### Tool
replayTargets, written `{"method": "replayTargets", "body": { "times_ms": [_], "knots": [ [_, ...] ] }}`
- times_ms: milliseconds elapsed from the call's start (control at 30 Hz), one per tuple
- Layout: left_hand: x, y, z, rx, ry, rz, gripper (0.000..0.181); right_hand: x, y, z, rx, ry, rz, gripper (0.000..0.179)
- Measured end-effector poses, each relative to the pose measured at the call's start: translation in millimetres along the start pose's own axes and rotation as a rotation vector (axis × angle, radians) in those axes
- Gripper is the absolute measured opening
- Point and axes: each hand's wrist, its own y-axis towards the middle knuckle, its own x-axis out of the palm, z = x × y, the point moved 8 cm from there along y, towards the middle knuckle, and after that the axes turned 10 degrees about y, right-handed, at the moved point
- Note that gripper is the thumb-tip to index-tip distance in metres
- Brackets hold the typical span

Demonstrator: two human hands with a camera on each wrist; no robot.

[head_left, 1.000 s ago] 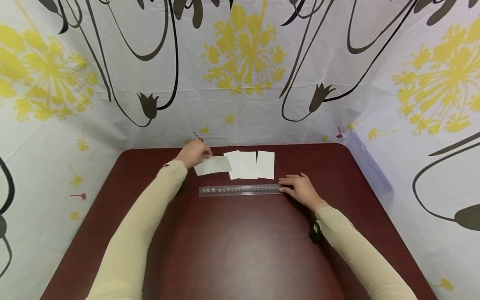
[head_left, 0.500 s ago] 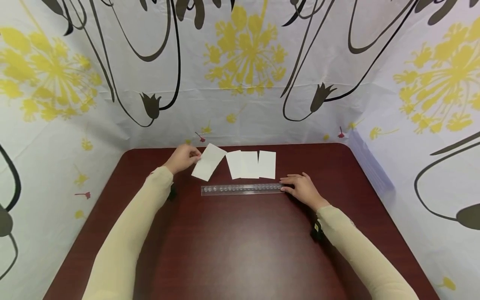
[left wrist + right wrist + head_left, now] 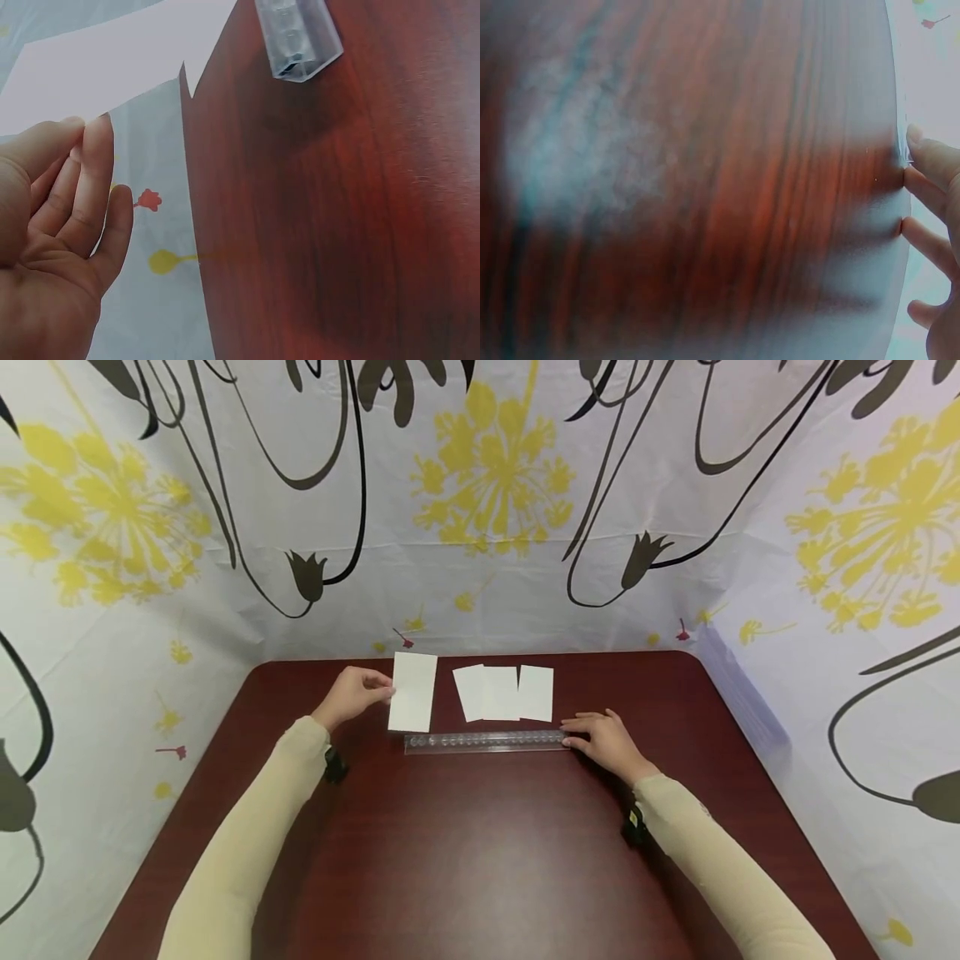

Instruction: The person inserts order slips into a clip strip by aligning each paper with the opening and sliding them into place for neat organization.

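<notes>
My left hand (image 3: pixel 351 695) pinches a blank white card (image 3: pixel 412 693) by its left edge between thumb and fingertips. The card stands upright, its lower edge right at the left end of a long, clear plastic strip (image 3: pixel 480 742) with a row of round bumps. At the strip's other end, my right hand (image 3: pixel 603 743) grips it between thumb and index finger, the other fingers spread. In the left wrist view the card (image 3: pixel 97 64) shows above the fingertips, and the strip's end (image 3: pixel 300 37) looks angular and hollow. The right wrist view shows mostly tabletop beside the right hand (image 3: pixel 937 210).
Behind the strip lie three white cards: a left one (image 3: pixel 468 693), a middle one (image 3: pixel 500 693) and a right one (image 3: pixel 536 693). The dark red-brown table (image 3: pixel 480 852) meets a flower-patterned cloth wall (image 3: pixel 495 585) at its back and sides.
The left hand has drawn its card leftward and toward the strip, turning it from lying sideways, through a slant, to upright. The right hand and strip have stayed in place.
</notes>
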Motion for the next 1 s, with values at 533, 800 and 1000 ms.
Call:
{"method": "replayTargets", "body": {
  "times_ms": [533, 800, 1000],
  "knots": [
    [12.2, -22.7, -23.1, -0.081, -0.042, -0.016, 0.028, 1.3, -0.6, 2.4, 0.004, 0.005, 0.007, 0.035],
    [13.5, -40.6, -39.6, -0.176, -0.147, -0.047, 0.035, 1.4, -0.5, 2.5, 0.005, 0.006, 0.008, 0.035],
    [15.7, -51.5, -45.5, -0.238, -0.235, -0.071, 0.04, 2.2, -0.3, 3.5, 0.01, -0.006, 0.005, 0.035]
  ]
}}
